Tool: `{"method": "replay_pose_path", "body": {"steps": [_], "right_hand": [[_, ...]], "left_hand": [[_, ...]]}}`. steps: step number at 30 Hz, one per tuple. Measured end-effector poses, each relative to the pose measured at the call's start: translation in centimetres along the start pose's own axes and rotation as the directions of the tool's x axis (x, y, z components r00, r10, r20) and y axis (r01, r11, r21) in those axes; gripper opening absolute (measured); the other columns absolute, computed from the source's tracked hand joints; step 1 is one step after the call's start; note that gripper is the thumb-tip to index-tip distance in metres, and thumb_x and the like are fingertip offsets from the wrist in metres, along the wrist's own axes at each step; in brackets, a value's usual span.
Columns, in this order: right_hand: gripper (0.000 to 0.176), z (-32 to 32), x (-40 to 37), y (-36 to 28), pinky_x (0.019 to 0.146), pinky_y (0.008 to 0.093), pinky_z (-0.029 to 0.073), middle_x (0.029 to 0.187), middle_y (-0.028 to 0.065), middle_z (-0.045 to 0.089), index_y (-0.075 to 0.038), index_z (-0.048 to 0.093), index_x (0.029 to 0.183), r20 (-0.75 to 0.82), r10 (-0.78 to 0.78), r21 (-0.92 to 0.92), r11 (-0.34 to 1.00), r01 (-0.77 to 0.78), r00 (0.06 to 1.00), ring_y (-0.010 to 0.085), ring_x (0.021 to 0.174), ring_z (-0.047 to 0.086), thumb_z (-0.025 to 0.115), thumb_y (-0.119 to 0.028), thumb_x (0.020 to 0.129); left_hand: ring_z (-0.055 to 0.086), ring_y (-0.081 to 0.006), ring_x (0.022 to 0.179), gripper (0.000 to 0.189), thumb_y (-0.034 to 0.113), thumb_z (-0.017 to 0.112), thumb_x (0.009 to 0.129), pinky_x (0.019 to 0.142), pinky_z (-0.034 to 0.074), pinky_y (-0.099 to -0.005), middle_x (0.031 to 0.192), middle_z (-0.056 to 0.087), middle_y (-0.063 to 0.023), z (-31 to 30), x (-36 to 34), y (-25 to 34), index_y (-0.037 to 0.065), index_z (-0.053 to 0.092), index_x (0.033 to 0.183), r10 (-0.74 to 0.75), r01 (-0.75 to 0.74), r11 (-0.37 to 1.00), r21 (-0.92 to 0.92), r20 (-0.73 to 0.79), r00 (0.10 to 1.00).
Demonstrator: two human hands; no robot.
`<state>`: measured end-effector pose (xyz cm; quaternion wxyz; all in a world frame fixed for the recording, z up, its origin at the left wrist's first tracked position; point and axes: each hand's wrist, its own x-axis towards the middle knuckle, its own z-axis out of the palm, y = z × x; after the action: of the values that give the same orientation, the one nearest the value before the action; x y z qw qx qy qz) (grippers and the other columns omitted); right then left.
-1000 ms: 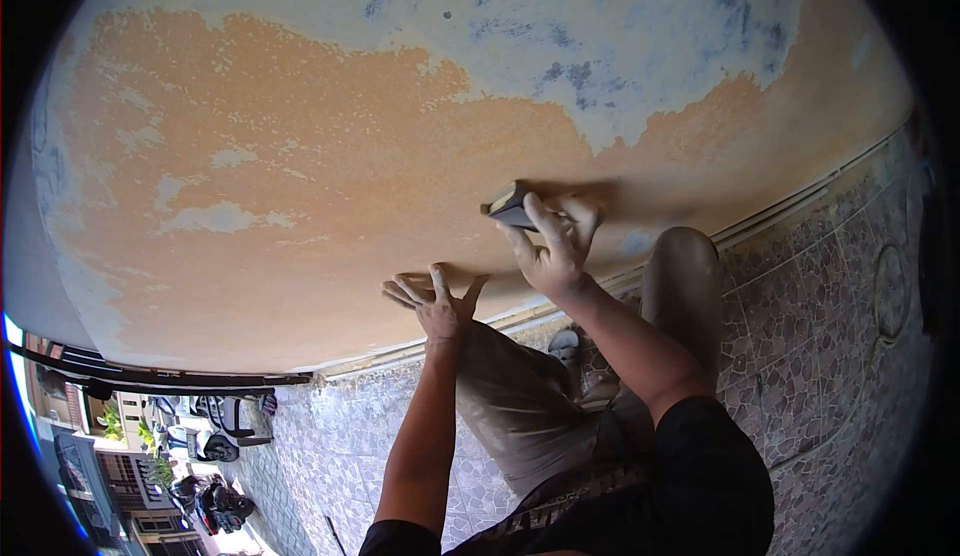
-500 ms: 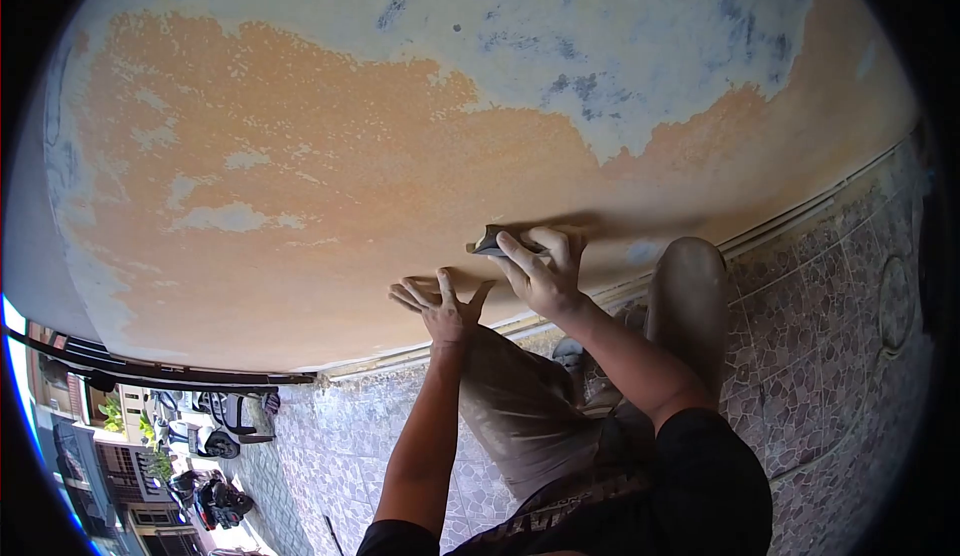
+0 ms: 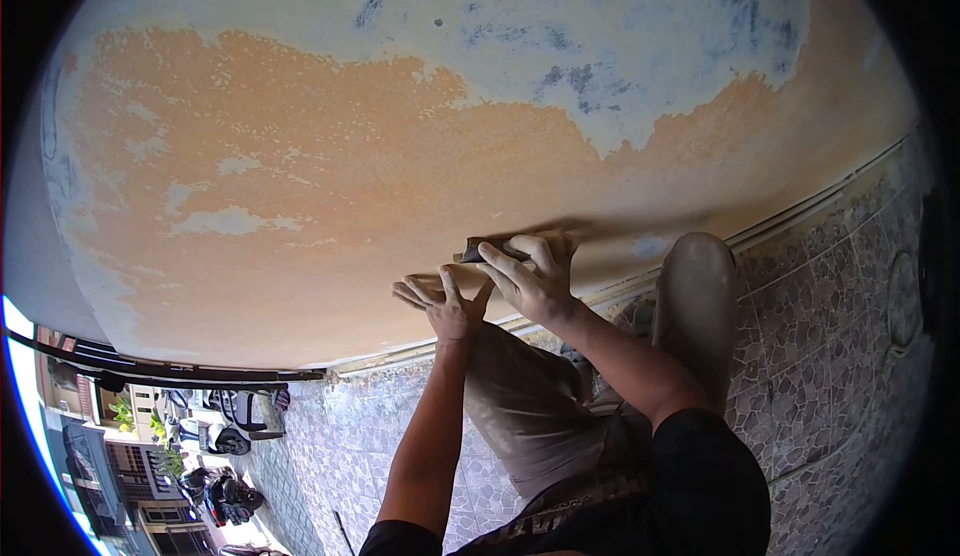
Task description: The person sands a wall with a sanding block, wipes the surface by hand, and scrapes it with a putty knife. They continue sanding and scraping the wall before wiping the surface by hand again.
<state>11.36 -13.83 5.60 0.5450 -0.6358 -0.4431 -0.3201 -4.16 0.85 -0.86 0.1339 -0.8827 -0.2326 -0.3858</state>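
My right hand (image 3: 535, 281) grips a dark, folded piece of sandpaper (image 3: 478, 249), its fingers bent over it against the orange, patchy wall (image 3: 370, 166). Part of the sandpaper is hidden beneath the fingers. Just to the left, my left hand (image 3: 450, 311) rests on the wall with its fingers spread, holding nothing. Pale dust coats the fingers of both hands. Above them, the orange coat gives way to a whitish area with bluish-grey marks.
My bent knee (image 3: 697, 261) comes close to the wall on the right. A ledge (image 3: 790, 218) runs along the wall's base, beside the stone-patterned floor (image 3: 810, 366). Parked motorcycles (image 3: 225, 496) and plants stand outside at the lower left.
My right hand has shifted slightly left with the sandpaper, closer to my left hand. The sandpaper now lies flatter on the wall. My left hand stays in nearly the same place.
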Motion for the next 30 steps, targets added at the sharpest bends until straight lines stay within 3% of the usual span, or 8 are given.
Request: {"method": "replay_pose_path", "body": {"steps": [4, 5, 13, 15, 17, 20, 25, 30], "right_hand": [[0.062, -2.5, 5.6, 1.5, 0.089, 0.0407, 0.039, 0.11, 0.0044, 0.061, -0.01, 0.064, 0.136, -0.341, 0.146, 0.015, 0.989, -0.15, 0.929, 0.023, 0.097, 0.054, 0.089, -0.017, 0.079], [0.06, -3.3, 6.7, 2.4, 0.091, 0.042, 0.047, 0.117, 0.014, 0.053, 0.0, 0.061, 0.135, -0.404, 0.21, 0.094, 0.978, -0.188, 0.891, 0.0271, 0.105, 0.053, 0.087, -0.01, 0.082], [0.054, -0.2, 0.6, 0.2, 0.095, 0.0415, 0.034, 0.106, -0.001, 0.057, -0.028, 0.073, 0.129, -0.026, -0.029, -0.004, 1.0, 0.029, 0.999, 0.0204, 0.1, 0.051, 0.089, -0.025, 0.078], [0.055, -1.9, 2.6, 0.3, 0.093, 0.041, 0.039, 0.107, 0.0024, 0.058, -0.021, 0.07, 0.133, -0.105, 0.112, -0.032, 0.993, -0.116, 0.988, 0.0225, 0.105, 0.052, 0.088, -0.019, 0.081], [0.062, -3.4, 7.1, 2.0, 0.09, 0.0406, 0.045, 0.113, 0.0076, 0.056, -0.012, 0.063, 0.139, -0.425, 0.253, 0.118, 0.967, -0.224, 0.869, 0.0266, 0.109, 0.05, 0.088, -0.013, 0.081], [0.071, -3.6, 6.8, 3.4, 0.087, 0.0402, 0.05, 0.119, 0.0119, 0.053, -0.006, 0.056, 0.143, -0.416, 0.213, 0.074, 0.977, -0.2, 0.884, 0.0304, 0.111, 0.049, 0.089, -0.009, 0.08], [0.06, 0.4, -0.8, -0.3, 0.091, 0.0419, 0.036, 0.107, -0.0017, 0.056, -0.031, 0.072, 0.13, 0.145, -0.079, -0.011, 0.997, 0.081, 0.986, 0.0216, 0.097, 0.051, 0.087, -0.019, 0.073], [0.063, -1.3, 4.6, 1.7, 0.09, 0.0415, 0.037, 0.111, 0.0049, 0.057, -0.021, 0.068, 0.135, -0.302, 0.156, 0.074, 0.987, -0.14, 0.94, 0.0233, 0.098, 0.05, 0.09, -0.022, 0.076]], "left_hand": [[-0.007, -0.0671, 0.147, 0.133, 0.061, 0.093, 0.063, 0.109, 0.01, -0.0854, 0.166, -0.011, -0.0337, -0.4, 0.2, 0.5, 0.033, 0.012, 0.164, -0.026, 0.026, 1.0, 0.006, 0.018, 1.0], [-0.007, -0.0671, 0.147, 0.133, 0.061, 0.093, 0.063, 0.109, 0.01, -0.0854, 0.166, -0.011, -0.0337, -0.3, 0.2, 0.5, 0.033, 0.012, 0.164, -0.033, 0.033, 0.999, -0.005, 0.016, 0.999], [-0.008, -0.0655, 0.148, 0.133, 0.061, 0.093, 0.064, 0.109, 0.006, -0.085, 0.165, -0.012, -0.0343, 0.1, 0.2, 0.4, 0.032, 0.011, 0.165, 0.004, -0.004, 1.0, -0.001, -0.005, 1.0], [-0.008, -0.0665, 0.148, 0.129, 0.061, 0.092, 0.065, 0.109, 0.004, -0.0855, 0.165, -0.011, -0.0357, 0.0, 0.1, 0.0, 0.031, 0.016, 0.164, 0.019, -0.019, 1.0, -0.022, 0.004, 1.0], [-0.006, -0.0675, 0.147, 0.128, 0.061, 0.093, 0.064, 0.108, 0.006, -0.0865, 0.165, -0.008, -0.0358, -0.1, 0.1, 0.3, 0.03, 0.017, 0.163, -0.013, 0.013, 1.0, 0.002, 0.021, 1.0], [-0.004, -0.0685, 0.146, 0.13, 0.061, 0.093, 0.063, 0.107, 0.009, -0.0875, 0.165, -0.006, -0.0359, 0.4, -0.2, 0.3, 0.031, 0.017, 0.163, -0.024, 0.023, 1.0, -0.011, -0.014, 1.0], [-0.004, -0.0694, 0.146, 0.13, 0.06, 0.094, 0.063, 0.106, 0.01, -0.0879, 0.165, -0.006, -0.0353, 0.1, 0.3, 0.3, 0.031, 0.017, 0.163, 0.02, -0.02, 1.0, -0.011, -0.036, 0.999], [-0.007, -0.066, 0.148, 0.126, 0.063, 0.091, 0.065, 0.108, 0.007, -0.0862, 0.164, -0.009, -0.0371, -0.3, 0.0, 0.4, 0.028, 0.019, 0.163, -0.024, 0.024, 1.0, 0.007, 0.035, 0.999]]}}
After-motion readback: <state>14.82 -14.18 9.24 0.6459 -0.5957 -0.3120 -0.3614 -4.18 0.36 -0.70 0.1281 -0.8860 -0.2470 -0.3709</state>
